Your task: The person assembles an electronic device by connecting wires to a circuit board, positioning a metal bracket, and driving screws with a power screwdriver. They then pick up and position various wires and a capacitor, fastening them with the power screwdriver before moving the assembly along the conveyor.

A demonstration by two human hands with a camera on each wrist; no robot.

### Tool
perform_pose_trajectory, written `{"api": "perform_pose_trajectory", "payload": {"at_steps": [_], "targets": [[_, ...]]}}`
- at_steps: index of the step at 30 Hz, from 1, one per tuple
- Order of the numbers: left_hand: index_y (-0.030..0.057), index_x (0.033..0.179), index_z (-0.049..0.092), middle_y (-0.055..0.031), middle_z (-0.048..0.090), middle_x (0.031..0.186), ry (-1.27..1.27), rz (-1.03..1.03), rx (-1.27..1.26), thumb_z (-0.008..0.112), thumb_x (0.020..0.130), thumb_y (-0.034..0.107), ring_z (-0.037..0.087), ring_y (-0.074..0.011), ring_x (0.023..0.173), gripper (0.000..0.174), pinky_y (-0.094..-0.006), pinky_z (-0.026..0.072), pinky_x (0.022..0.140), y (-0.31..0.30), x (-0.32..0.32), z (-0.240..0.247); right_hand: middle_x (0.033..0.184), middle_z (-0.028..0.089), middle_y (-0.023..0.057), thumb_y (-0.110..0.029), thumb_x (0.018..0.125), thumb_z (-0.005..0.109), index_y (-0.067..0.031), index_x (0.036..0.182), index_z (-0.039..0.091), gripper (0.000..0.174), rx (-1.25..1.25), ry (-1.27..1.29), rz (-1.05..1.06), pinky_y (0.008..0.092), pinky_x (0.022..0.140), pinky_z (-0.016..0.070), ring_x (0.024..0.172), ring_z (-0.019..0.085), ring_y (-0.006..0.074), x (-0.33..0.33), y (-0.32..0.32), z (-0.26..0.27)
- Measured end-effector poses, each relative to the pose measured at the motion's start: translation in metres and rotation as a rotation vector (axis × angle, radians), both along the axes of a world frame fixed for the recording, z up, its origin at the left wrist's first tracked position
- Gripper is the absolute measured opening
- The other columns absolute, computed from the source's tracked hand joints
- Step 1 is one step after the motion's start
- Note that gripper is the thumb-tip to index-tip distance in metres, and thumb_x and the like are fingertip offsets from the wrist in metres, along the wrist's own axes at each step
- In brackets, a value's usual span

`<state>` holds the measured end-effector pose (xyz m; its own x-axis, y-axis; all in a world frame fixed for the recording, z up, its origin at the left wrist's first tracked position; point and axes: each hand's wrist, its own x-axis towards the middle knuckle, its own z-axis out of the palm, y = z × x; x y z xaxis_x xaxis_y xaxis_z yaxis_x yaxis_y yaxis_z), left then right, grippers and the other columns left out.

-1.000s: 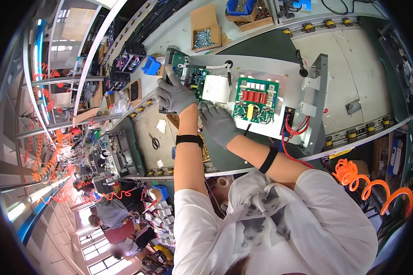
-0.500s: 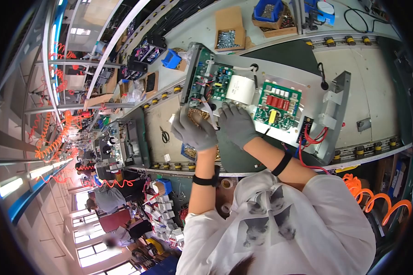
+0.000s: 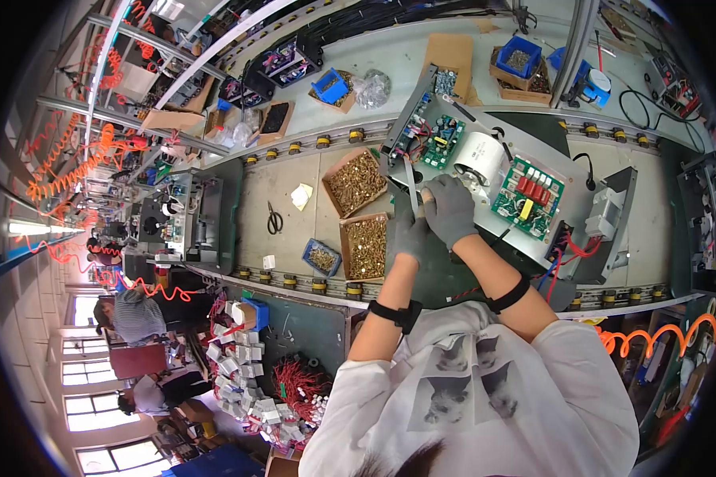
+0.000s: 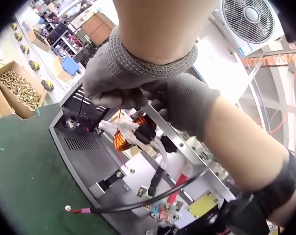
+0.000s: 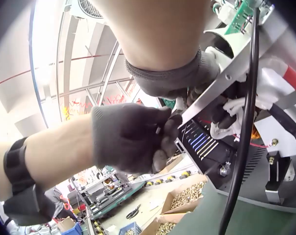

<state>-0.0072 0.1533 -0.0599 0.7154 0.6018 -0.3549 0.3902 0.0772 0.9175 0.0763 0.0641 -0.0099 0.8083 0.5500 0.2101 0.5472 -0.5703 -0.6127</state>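
Note:
An open metal chassis (image 3: 565, 171) lies across the bench, with a green circuit board (image 3: 527, 199) and a white cylinder (image 3: 479, 157) fixed inside it. A pale narrow strip (image 3: 411, 184) runs from its left end down to my gloved left hand (image 3: 408, 237). The fingers of that hand (image 5: 133, 137) are curled, with a small pale bit between them in the right wrist view. My gloved right hand (image 3: 451, 211) is beside it at the chassis's near edge, its fingertips partly hidden; I cannot tell whether they grip anything. Coils (image 4: 121, 139) and a black cable (image 4: 153, 199) show in the left wrist view.
Left of the chassis are two cartons of brass-coloured fasteners (image 3: 342, 208), a small blue tray (image 3: 321, 257) and scissors (image 3: 274, 219). Roller rails (image 3: 318, 285) edge the bench. Blue bins (image 3: 519, 57) stand on the rear shelf. An orange coiled hose (image 3: 660, 330) hangs at right.
My left hand has come away from the chassis's left end, down and in beside my right hand. The right hand stays near the chassis edge. The head view has shifted, showing more of the fastener cartons.

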Motion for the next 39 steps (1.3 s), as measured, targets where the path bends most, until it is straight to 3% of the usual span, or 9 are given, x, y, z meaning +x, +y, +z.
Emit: {"api": "perform_pose_trajectory", "payload": {"at_steps": [6,10,12,15,20,23,26,28,39], "targets": [[0.0019,0.117,0.05,-0.007,0.059,0.078,-0.269,-0.172,0.766,0.05,0.091,0.02,0.055,-0.0128,0.067,0.032,-0.0281,0.0431,0.058,-0.009,-0.023,0.024,0.093,0.06,0.017,-0.03,0.083,0.055,-0.0065,0.099,0.064,0.03,0.104,0.374,0.256,0.0409,0.074,0.0464,0.082,0.058,0.0312,-0.003,-0.009,0.012],[0.0006,0.105,0.055,-0.0085,0.06,0.073,-0.214,-0.248,0.707,0.054,0.089,0.021,0.056,-0.0133,0.062,0.026,-0.0283,0.0443,0.057,-0.003,-0.025,0.032,0.085,0.064,0.0156,-0.026,0.083,0.059,-0.0021,0.099,0.064,0.029,0.198,0.435,0.205,0.0364,0.068,0.0473,0.071,0.061,0.0253,0.003,-0.012,0.0],[-0.0004,0.095,0.061,-0.0075,0.062,0.071,-0.101,-0.214,0.238,0.06,0.086,0.021,0.057,-0.0129,0.061,0.023,-0.0281,0.0459,0.057,-0.009,-0.025,0.068,0.079,0.065,0.0108,-0.018,0.082,0.061,0.0027,0.097,0.064,0.026,0.383,0.969,0.226,0.0292,0.059,0.0462,0.062,0.059,0.0151,0.005,-0.013,0.004],[-0.0008,0.089,0.063,-0.0069,0.063,0.072,-0.147,-0.153,-0.041,0.065,0.083,0.02,0.058,-0.0117,0.062,0.022,-0.026,0.0464,0.057,-0.004,-0.021,0.052,0.075,0.064,0.006,-0.014,0.082,0.062,0.0047,0.092,0.065,0.022,0.302,1.029,0.284,0.0234,0.054,0.0441,0.059,0.055,0.0086,0.014,-0.023,0.02],[-0.0002,0.087,0.064,-0.0076,0.064,0.072,-0.245,-0.239,0.001,0.067,0.08,0.018,0.059,-0.0118,0.063,0.02,-0.026,0.0469,0.056,0.003,-0.019,0.049,0.075,0.065,0.0097,-0.02,0.081,0.063,0.0014,0.094,0.066,0.026,-0.006,0.868,0.309,0.0266,0.056,0.0454,0.06,0.058,0.0129,0.026,-0.023,0.054],[0.0037,0.089,0.065,-0.0104,0.066,0.078,-0.221,-0.3,0.385,0.065,0.079,0.016,0.062,-0.0179,0.064,0.016,-0.0304,0.0482,0.058,0.01,-0.009,0.055,0.088,0.065,0.0165,-0.027,0.078,0.06,-0.0071,0.093,0.067,0.026,-0.427,0.142,0.353,0.0398,0.072,0.0484,0.081,0.063,0.0326,0.032,-0.023,0.071],[0.0099,0.102,0.062,-0.0109,0.064,0.082,-0.491,-0.152,0.867,0.058,0.08,0.014,0.063,-0.0252,0.069,0.023,-0.0348,0.0496,0.06,0.025,0.016,0.065,0.089,0.065,0.0172,-0.025,0.077,0.06,-0.0058,0.091,0.066,0.025,-0.753,0.096,0.254,0.0397,0.075,0.0484,0.086,0.062,0.0336,0.041,-0.015,0.088],[0.0157,0.116,0.053,-0.0109,0.06,0.087,0.044,-0.444,1.028,0.051,0.081,0.012,0.063,-0.0299,0.074,0.036,-0.0378,0.0509,0.062,0.03,0.031,0.084,0.085,0.064,0.0174,-0.021,0.073,0.061,-0.0053,0.087,0.066,0.021,-0.714,0.071,0.262,0.0396,0.073,0.0483,0.081,0.062,0.0343,0.049,-0.014,0.087],[0.0195,0.121,0.044,-0.0135,0.057,0.095,0.301,-0.383,1.103,0.051,0.08,0.015,0.064,-0.033,0.07,0.042,-0.0442,0.0513,0.054,0.04,0.048,0.058,0.095,0.063,0.0168,-0.016,0.081,0.054,-0.0092,0.098,0.066,0.022,-0.524,-0.062,0.334,0.0391,0.078,0.0464,0.088,0.059,0.0335,0.109,0.034,0.052]]}}
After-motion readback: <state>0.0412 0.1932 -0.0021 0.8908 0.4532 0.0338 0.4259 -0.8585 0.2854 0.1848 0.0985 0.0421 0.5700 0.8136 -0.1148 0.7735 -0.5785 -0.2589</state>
